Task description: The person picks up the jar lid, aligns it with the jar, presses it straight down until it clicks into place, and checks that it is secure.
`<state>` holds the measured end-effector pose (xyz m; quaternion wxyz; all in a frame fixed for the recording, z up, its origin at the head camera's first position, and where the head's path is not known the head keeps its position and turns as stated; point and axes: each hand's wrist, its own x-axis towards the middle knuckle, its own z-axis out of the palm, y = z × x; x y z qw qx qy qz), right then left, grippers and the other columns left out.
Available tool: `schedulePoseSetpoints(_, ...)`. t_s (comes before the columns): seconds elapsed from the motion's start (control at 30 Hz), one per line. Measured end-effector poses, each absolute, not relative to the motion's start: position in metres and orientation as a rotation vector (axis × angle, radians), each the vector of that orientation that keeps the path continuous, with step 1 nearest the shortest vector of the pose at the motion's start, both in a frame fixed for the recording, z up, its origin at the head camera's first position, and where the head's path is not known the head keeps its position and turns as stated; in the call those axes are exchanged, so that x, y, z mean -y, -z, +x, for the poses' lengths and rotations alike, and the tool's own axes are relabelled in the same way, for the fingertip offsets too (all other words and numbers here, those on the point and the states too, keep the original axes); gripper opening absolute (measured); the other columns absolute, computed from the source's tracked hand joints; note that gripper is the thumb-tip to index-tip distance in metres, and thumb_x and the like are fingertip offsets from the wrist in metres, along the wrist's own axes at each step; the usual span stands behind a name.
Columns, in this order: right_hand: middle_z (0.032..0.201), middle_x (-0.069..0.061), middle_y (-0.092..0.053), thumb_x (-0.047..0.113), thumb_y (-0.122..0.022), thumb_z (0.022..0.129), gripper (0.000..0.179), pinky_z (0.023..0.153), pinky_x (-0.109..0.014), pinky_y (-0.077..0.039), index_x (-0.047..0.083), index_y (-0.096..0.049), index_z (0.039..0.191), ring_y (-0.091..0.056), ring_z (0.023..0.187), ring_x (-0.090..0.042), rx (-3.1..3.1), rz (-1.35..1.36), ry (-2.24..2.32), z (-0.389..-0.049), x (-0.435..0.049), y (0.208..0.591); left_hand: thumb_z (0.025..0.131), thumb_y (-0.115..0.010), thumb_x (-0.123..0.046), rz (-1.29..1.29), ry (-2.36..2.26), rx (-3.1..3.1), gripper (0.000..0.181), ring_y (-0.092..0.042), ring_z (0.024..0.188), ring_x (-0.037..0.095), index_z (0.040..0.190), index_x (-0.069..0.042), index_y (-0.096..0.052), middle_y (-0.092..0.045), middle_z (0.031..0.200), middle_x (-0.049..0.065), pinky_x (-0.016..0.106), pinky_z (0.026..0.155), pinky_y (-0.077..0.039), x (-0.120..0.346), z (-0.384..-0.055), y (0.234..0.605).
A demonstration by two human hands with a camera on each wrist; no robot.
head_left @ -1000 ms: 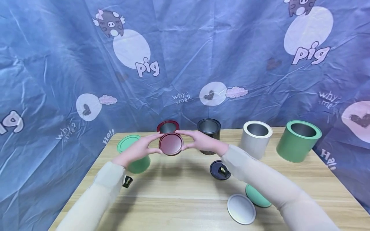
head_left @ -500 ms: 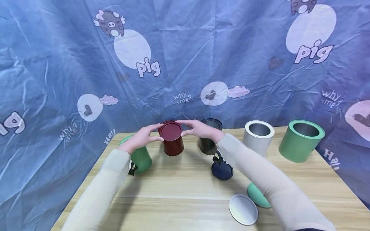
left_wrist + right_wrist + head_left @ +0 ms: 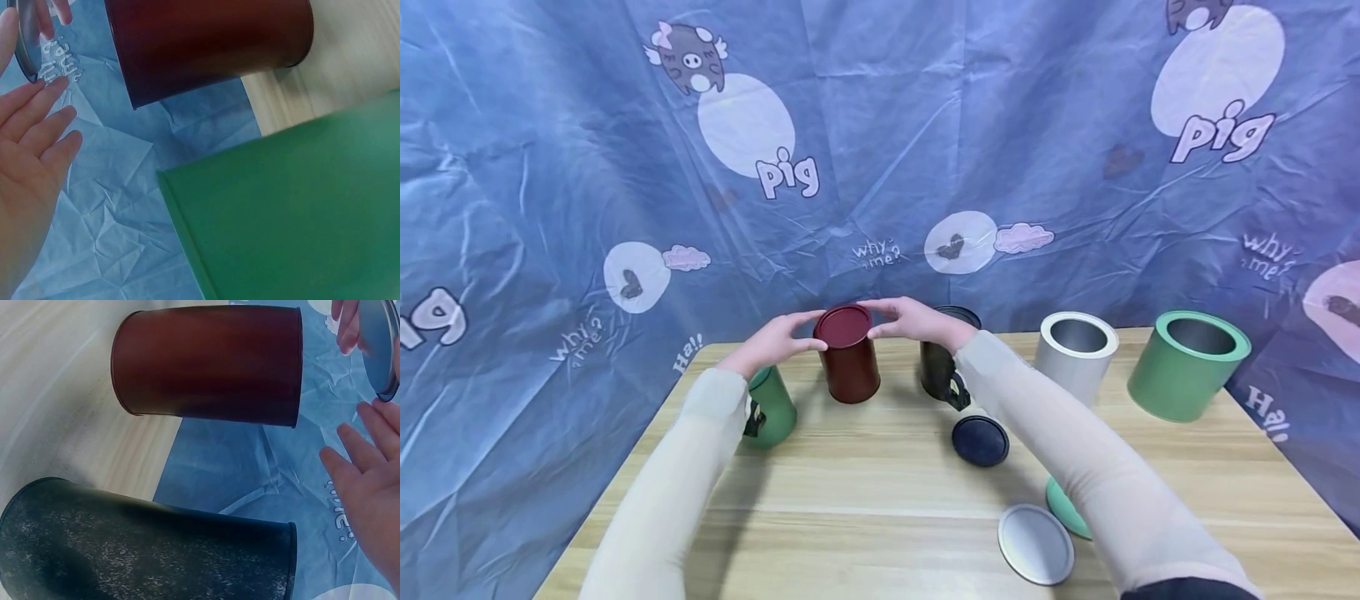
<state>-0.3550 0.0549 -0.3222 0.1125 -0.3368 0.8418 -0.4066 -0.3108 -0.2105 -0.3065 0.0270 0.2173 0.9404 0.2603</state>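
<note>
A dark red lid is held level by its rim between both hands. My left hand pinches its left side with thumb and fingers, and my right hand grips the right side. Below it stands a dark red can upright on the table. Both wrist views show a gap between the lid and the top of the can; the lid's grey underside faces the can. A green can is under my left wrist, and a black can stands partly behind my right hand.
A white can and a larger green can, both uncovered, stand at the right. Nearer lie a dark blue lid, a white lid and a green lid partly under the right sleeve. A blue curtain hangs behind the table.
Both hands have carried the red lid forward, turning it from tilted toward the camera to level above the red can. The other cans and the loose lids stay in place.
</note>
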Motion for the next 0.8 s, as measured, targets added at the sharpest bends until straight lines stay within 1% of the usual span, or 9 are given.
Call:
schedulePoseSetpoints(0.1, 0.147, -0.01, -0.048, 0.021, -0.069, 0.091, 0.063, 0.112, -0.043, -0.038, 0.012, -0.043, 0.147, -0.041, 0.139, -0.027, -2.464, -0.973, 1.181, -0.357, -0.055, 0.323, 0.088, -0.071, -0.029, 0.661, -0.793, -2.895, 0.066, -0.042, 0.137, 0.036, 0.145, -0.007, -0.045, -0.049, 0.144, 0.02, 0.05, 0.113, -0.035, 0.21, -0.315, 0.308)
schedulePoseSetpoints(0.3, 0.148, -0.009, -0.047, 0.021, -0.068, 0.091, 0.062, 0.113, -0.041, -0.036, 0.012, -0.043, 0.147, -0.04, 0.14, -0.024, -2.472, -0.946, 1.204, -0.358, -0.051, 0.324, 0.089, -0.071, -0.027, 0.663, -0.795, -2.901, 0.066, -0.043, 0.136, 0.037, 0.144, -0.004, -0.044, -0.049, 0.143, 0.021, 0.05, 0.112, -0.035, 0.21, -0.319, 0.309)
schedulePoseSetpoints(0.6, 0.149, -0.008, -0.046, 0.024, -0.067, 0.092, 0.061, 0.115, -0.041, -0.034, 0.013, -0.043, 0.147, -0.038, 0.141, -0.024, -2.508, -0.912, 1.14, -0.369, -0.047, 0.329, 0.09, -0.07, -0.027, 0.63, -0.778, -2.863, 0.066, -0.04, 0.137, 0.036, 0.144, -0.001, -0.043, -0.047, 0.144, 0.022, 0.049, 0.114, -0.033, 0.21, -0.33, 0.309)
schedulePoseSetpoints(0.8, 0.148, -0.01, -0.047, 0.022, -0.067, 0.092, 0.059, 0.116, -0.041, -0.032, 0.011, -0.045, 0.146, -0.038, 0.14, -0.025, -2.484, -0.893, 1.151, -0.378, -0.046, 0.328, 0.091, -0.068, -0.029, 0.586, -0.767, -2.837, 0.067, -0.037, 0.139, 0.036, 0.145, -0.001, -0.041, -0.045, 0.146, 0.022, 0.049, 0.115, -0.031, 0.207, -0.336, 0.305)
